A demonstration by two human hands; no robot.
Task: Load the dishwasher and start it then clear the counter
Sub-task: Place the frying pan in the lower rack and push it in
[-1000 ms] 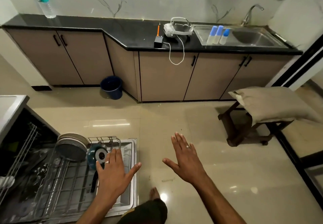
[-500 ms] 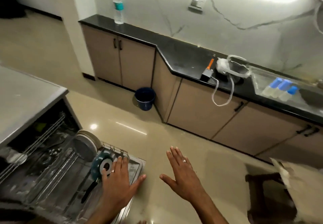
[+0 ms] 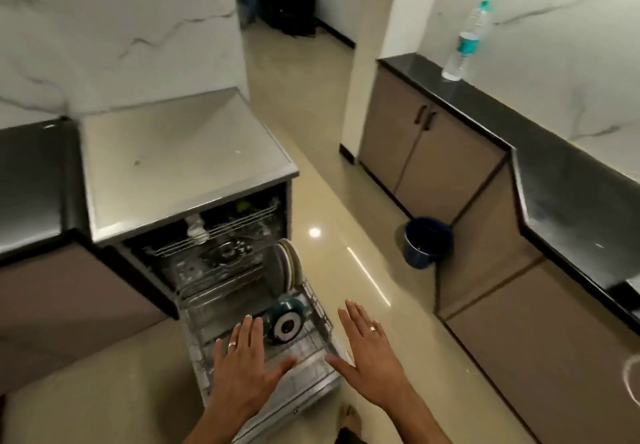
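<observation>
Below, the dishwasher (image 3: 194, 166) stands open, its lower rack (image 3: 311, 350) pulled out over the dropped door and carrying upright plates (image 3: 285, 268) and a teal pan (image 3: 285, 320) on its side. Both hands hover flat with fingers spread wide and holding nothing: the left hand (image 3: 247, 369) above the rack just beside the pan, the right hand (image 3: 372, 351) past the rack's right edge over the floor. Well apart stand a blue bucket (image 3: 427, 242) by the cabinets and a water bottle (image 3: 467, 41) on the dark tabletop (image 3: 554, 166).
</observation>
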